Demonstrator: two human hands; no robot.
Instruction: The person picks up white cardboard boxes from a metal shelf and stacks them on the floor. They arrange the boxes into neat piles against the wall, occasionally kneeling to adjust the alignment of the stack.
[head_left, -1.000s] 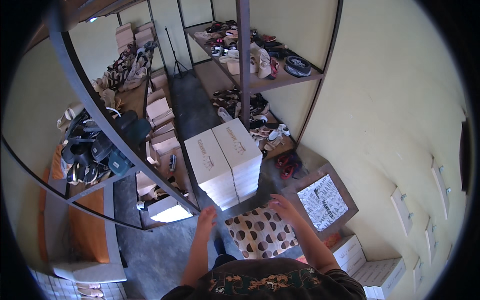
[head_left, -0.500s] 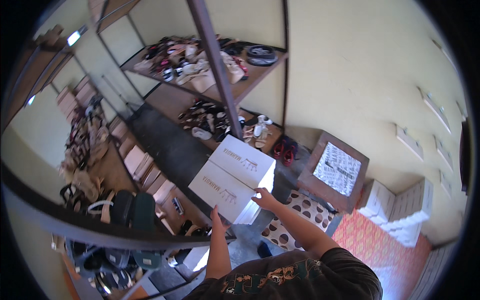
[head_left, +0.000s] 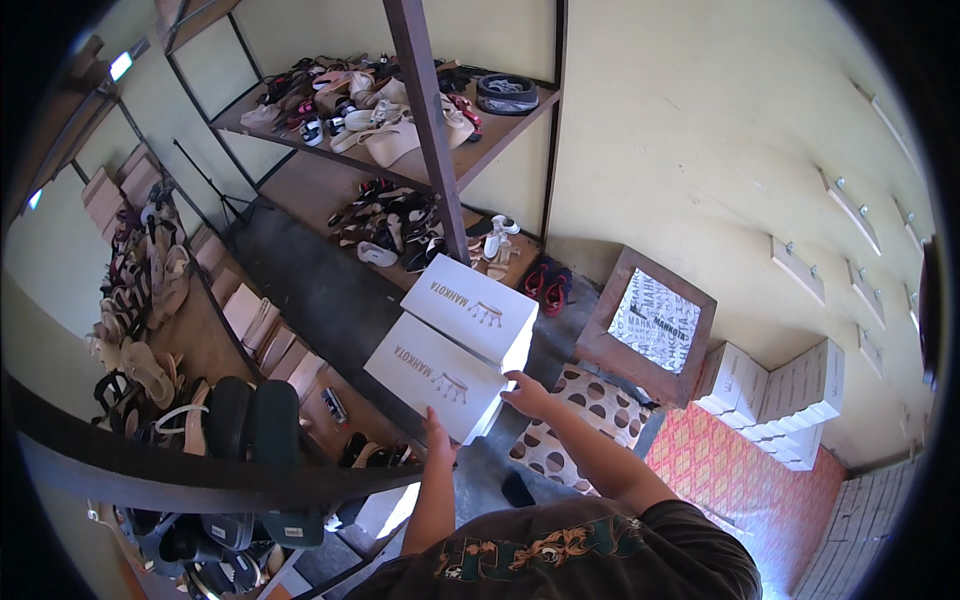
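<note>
The near white shoebox [head_left: 420, 360] is at the middle of the scene, out of line with the far white shoebox [head_left: 472, 300] just beyond it, and both hands have a grip on it: the left hand [head_left: 438, 438] takes the near edge with its thumb upward, while the right hand [head_left: 527, 395] closes on the right-hand corner. The fingers under the left edge are hidden, and whether the box bears any weight below cannot be told. Good handling here would mean level hands and an even squeeze — low on the walls, not on the lid — with the right thumb kept out of the seam so the far box is not dragged along. As for edges, the metal shelf post [head_left: 425, 120] comes down right behind the far box, and the dark shelf rail [head_left: 230, 487] ends close to the left forearm in this view, so swinging left looks tight. To the right, the patterned cushion [head_left: 612, 412] lies below the right forearm and the brown-framed stand [head_left: 605, 310] sits farther out. The floor aisle [head_left: 300, 265] gives room to the far left — toward the body seems the easier way, judging by the bent view.
</note>
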